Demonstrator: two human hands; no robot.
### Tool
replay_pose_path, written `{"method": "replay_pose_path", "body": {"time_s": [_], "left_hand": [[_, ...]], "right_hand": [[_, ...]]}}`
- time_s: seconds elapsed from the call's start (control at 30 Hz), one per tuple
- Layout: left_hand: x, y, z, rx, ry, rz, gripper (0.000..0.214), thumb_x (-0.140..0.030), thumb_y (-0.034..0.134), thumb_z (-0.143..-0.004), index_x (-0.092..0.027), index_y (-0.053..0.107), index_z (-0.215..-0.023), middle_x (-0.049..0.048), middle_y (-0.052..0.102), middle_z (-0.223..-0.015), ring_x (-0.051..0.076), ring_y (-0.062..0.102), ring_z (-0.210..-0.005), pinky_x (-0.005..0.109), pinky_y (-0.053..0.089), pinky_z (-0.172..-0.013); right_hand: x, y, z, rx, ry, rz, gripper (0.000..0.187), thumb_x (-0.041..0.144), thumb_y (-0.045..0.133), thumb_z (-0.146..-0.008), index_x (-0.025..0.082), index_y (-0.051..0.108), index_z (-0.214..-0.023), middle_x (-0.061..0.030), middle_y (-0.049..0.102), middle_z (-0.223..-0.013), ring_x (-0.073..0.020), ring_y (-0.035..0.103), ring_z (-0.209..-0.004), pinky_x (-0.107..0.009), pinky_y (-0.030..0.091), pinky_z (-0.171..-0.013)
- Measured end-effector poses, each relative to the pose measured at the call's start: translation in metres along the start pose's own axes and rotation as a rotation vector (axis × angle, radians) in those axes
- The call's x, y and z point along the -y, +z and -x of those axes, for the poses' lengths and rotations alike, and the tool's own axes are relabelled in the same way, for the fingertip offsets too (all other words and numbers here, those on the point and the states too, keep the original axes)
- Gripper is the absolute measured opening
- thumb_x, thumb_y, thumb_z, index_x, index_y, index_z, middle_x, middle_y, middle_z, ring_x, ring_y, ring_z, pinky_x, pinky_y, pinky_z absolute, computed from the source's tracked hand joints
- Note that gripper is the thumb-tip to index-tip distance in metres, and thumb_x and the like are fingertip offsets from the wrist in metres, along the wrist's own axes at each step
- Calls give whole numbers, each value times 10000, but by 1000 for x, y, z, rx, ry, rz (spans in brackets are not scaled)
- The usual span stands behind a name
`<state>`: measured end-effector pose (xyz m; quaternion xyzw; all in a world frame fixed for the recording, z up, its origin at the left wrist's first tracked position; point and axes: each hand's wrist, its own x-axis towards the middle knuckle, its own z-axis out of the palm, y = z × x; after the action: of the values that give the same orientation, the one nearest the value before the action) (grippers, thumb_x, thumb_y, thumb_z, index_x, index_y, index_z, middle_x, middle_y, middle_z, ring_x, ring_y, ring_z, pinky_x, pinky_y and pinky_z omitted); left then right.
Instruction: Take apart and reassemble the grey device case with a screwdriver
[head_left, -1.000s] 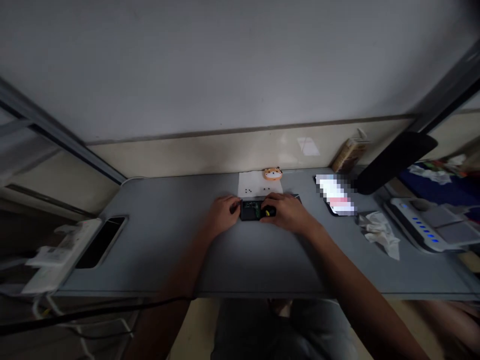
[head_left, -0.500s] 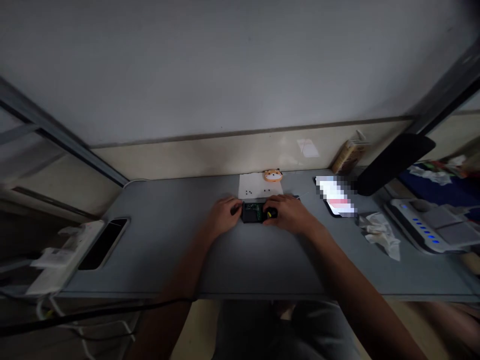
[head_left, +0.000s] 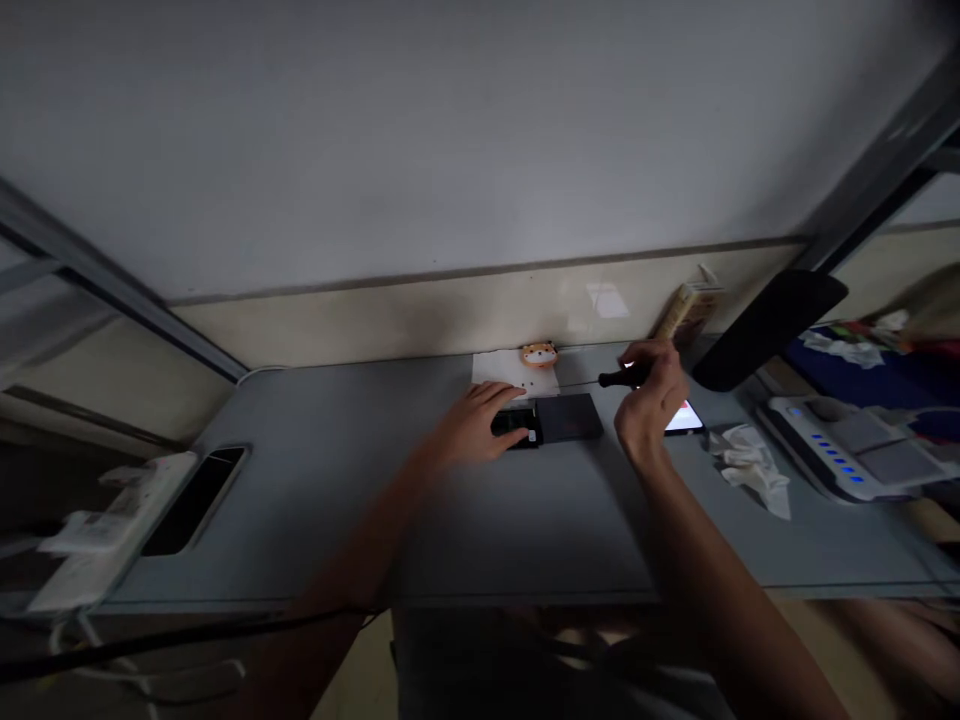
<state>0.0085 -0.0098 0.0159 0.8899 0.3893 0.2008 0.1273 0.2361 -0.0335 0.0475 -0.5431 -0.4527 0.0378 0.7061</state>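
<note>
My left hand [head_left: 480, 422] rests at the left end of a small black case with a circuit board [head_left: 516, 420], thumb and fingers holding its two long sides. A flat dark panel [head_left: 571, 417] lies against the right side of the case. Raised to the right, my right hand [head_left: 651, 392] is closed around the black handle of a screwdriver [head_left: 616, 378]. Its thin shaft points left, over the edge of a white paper sheet [head_left: 491, 364]. Tiny dark screws lie on that sheet, partly hidden behind my left fingers.
An orange animal-faced object [head_left: 540, 355] sits on the sheet's back edge. Beyond my right hand are a lit phone [head_left: 686, 418], crumpled tissue [head_left: 754, 470], a black upright object [head_left: 772, 330] and a device with blue lights [head_left: 825, 450]. Another phone [head_left: 196, 500] lies left.
My right hand has left the case and moved right and up with the screwdriver. My left hand has shifted right over the case. The dark panel now shows beside it.
</note>
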Motion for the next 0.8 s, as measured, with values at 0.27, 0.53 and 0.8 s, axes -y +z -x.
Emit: {"method": "replay_pose_path", "body": {"time_s": [0.27, 0.53, 0.8], "left_hand": [[-3, 22, 8, 57, 5, 0, 632, -415, 753, -873, -265, 519, -1440, 107, 617, -1406, 307, 568, -1302, 488, 415, -1139], [3, 22, 7, 40, -26, 89, 616, -354, 770, -862, -291, 532, -1428, 78, 644, -1383, 305, 582, -1299, 482, 431, -1136], [9, 25, 11, 20, -51, 126, 593, -348, 776, -867, -314, 541, -1410, 56, 654, -1361, 292, 580, -1286, 486, 435, -1128]], "right_hand": [[-14, 16, 14, 279, 244, 77, 631, 742, 340, -937, 208, 625, -759, 29, 516, -569, -142, 507, -545, -279, 373, -560], [-26, 21, 21, 364, 197, 164, 533, 664, 386, -965, 215, 605, -782, 30, 559, -596, -134, 509, -560, -277, 375, -573], [-20, 25, 22, 255, 313, 59, 579, 730, 396, -932, 210, 605, -783, 12, 570, -661, -133, 554, -597, -270, 414, -573]]}}
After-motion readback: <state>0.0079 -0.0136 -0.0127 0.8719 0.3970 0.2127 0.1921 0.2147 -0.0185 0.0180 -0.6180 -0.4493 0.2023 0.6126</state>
